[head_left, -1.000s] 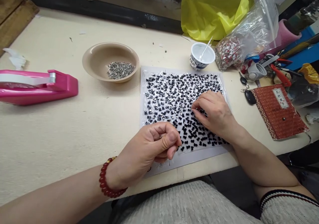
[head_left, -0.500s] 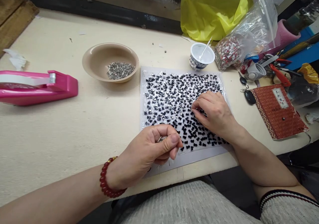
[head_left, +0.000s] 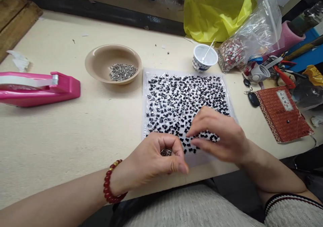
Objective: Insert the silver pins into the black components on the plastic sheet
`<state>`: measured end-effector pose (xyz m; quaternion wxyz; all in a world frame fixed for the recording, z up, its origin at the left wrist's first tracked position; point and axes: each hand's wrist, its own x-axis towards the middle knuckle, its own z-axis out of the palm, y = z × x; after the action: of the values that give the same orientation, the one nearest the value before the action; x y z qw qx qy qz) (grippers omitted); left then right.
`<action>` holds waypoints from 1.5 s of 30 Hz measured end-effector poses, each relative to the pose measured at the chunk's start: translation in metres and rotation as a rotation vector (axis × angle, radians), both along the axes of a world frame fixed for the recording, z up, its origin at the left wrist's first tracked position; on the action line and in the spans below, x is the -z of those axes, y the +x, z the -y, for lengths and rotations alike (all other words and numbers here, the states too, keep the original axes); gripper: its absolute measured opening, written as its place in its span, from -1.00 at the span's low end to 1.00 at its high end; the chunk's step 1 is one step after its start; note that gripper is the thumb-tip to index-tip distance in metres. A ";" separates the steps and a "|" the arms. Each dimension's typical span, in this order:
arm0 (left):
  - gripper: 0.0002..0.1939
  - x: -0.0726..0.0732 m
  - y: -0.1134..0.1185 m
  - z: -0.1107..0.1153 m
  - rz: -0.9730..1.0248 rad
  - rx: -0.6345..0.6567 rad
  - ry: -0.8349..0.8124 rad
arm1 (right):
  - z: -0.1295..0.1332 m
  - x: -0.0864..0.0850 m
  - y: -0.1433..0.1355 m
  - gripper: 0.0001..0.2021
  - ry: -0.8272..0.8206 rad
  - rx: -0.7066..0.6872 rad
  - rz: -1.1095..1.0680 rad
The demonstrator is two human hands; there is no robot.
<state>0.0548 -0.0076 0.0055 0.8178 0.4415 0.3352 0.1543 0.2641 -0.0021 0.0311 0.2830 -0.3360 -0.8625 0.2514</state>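
Black pieces are lying in loose rows across a white sheet near the table's front edge, many of them glinting with bright metal. Over the sheet's near edge, the person's left hand is curling closed around a small heap of metal pins, which are showing in the hollow between index finger and thumb. A dark red bead bracelet is circling that wrist. The right hand is hovering above the near right part of the sheet, its thumb and index fingertip standing slightly apart. Beyond the sheet's far left corner, a beige bowl is holding more pins. Just past its far right edge, a white cup is standing upright with a thin stick leaning in it. Left of the bowl, a pink tape dispenser is resting.
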 end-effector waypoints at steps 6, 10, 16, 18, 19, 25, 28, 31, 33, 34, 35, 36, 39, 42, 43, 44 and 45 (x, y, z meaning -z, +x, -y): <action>-0.65 -0.003 -0.002 0.006 -0.001 0.044 0.038 | 0.020 -0.007 -0.017 -0.87 -0.124 -0.218 -0.083; -0.65 -0.009 -0.003 0.007 0.001 0.029 0.034 | 0.020 -0.004 -0.018 -0.90 -0.058 -0.187 -0.150; -0.66 -0.010 -0.002 0.005 0.010 -0.002 0.028 | 0.020 -0.005 -0.021 -0.92 0.001 -0.191 -0.181; -0.69 -0.009 -0.002 0.004 0.042 -0.017 0.012 | 0.020 -0.005 -0.022 -0.92 0.037 -0.183 -0.168; -0.71 -0.008 -0.002 0.004 0.059 -0.027 -0.006 | 0.020 -0.005 -0.022 -0.93 0.052 -0.167 -0.166; -0.74 -0.008 -0.003 -0.001 0.072 -0.180 -0.047 | 0.001 -0.004 -0.003 -0.88 0.207 0.151 -0.125; -0.75 -0.009 -0.004 -0.002 0.074 -0.239 -0.010 | -0.017 0.005 0.015 -0.89 0.315 0.337 0.059; -0.75 -0.008 -0.004 -0.002 0.097 -0.248 -0.033 | -0.028 0.015 0.026 -0.92 0.298 0.369 0.247; -0.76 -0.007 -0.005 -0.002 0.101 -0.261 -0.045 | -0.030 0.021 0.027 -0.91 0.272 0.357 0.338; -0.76 -0.006 -0.005 -0.002 0.107 -0.271 -0.048 | -0.030 0.023 0.027 -0.91 0.267 0.352 0.372; -0.76 -0.006 -0.005 -0.002 0.116 -0.284 -0.049 | -0.029 0.024 0.026 -0.91 0.267 0.351 0.400; -0.77 -0.005 -0.005 -0.001 0.125 -0.295 -0.047 | -0.028 0.025 0.025 -0.91 0.266 0.349 0.420; -0.79 -0.003 -0.005 -0.001 0.136 -0.320 -0.051 | -0.027 0.027 0.023 -0.89 0.257 0.345 0.446; -0.80 -0.002 -0.004 -0.001 0.119 -0.337 -0.070 | -0.028 0.028 0.023 -0.88 0.248 0.339 0.452; -0.79 -0.002 -0.004 -0.001 0.121 -0.336 -0.077 | -0.028 0.028 0.023 -0.88 0.252 0.340 0.455; -0.78 -0.002 -0.004 -0.002 0.131 -0.329 -0.080 | -0.028 0.028 0.022 -0.87 0.256 0.339 0.459; -0.76 -0.002 -0.004 -0.002 0.147 -0.322 -0.082 | -0.028 0.029 0.022 -0.87 0.259 0.337 0.464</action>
<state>0.0509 -0.0059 0.0073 0.8222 0.3359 0.3469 0.3013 0.2863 0.0263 0.0024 0.1570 -0.4838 -0.8610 0.0054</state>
